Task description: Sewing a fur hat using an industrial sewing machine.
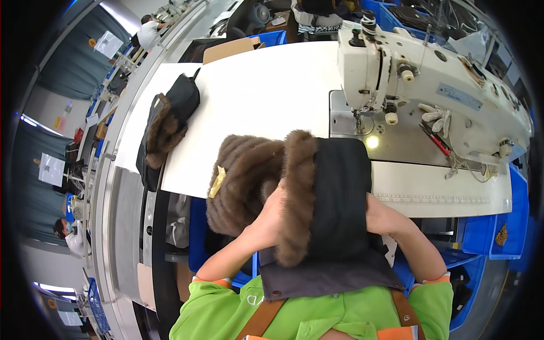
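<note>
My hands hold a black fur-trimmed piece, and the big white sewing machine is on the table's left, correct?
Wrong side: the head view shows the sewing machine on the right of the table. The left hand and right hand do hold the black fur-trimmed piece.

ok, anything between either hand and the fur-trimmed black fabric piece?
Nothing visible. The left hand is at the brown fur edge and the right hand at the opposite side of the black fabric. The piece hides most of their fingers.
</note>
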A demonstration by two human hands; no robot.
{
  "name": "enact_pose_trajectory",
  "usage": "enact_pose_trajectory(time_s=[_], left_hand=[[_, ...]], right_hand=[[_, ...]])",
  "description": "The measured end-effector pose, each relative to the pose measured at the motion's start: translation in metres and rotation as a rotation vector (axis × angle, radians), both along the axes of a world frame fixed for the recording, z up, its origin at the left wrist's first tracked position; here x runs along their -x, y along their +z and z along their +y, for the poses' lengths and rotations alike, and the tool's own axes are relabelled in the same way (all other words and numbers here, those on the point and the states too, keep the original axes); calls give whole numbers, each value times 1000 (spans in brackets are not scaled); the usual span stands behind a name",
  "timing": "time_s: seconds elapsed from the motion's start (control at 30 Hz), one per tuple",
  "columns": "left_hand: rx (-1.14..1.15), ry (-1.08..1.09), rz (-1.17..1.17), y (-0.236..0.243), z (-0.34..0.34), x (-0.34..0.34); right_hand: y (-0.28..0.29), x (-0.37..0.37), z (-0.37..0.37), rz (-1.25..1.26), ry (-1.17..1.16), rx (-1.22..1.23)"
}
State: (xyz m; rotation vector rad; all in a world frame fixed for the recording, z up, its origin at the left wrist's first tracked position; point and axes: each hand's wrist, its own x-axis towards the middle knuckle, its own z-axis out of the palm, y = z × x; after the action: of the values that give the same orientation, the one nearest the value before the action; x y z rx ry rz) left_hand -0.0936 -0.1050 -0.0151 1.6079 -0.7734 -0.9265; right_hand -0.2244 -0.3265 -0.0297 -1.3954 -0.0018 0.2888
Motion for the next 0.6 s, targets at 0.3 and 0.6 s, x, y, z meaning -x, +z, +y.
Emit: enact_pose_trajectory(time_s=[0.3, 0.6], left_hand=[[241, 106, -50, -69, 4, 3], [243, -129, -146, -69, 12, 4]], right_hand=[[0, 8, 34, -102, -120, 119], [-9, 22, 34, -222, -226, -1]])
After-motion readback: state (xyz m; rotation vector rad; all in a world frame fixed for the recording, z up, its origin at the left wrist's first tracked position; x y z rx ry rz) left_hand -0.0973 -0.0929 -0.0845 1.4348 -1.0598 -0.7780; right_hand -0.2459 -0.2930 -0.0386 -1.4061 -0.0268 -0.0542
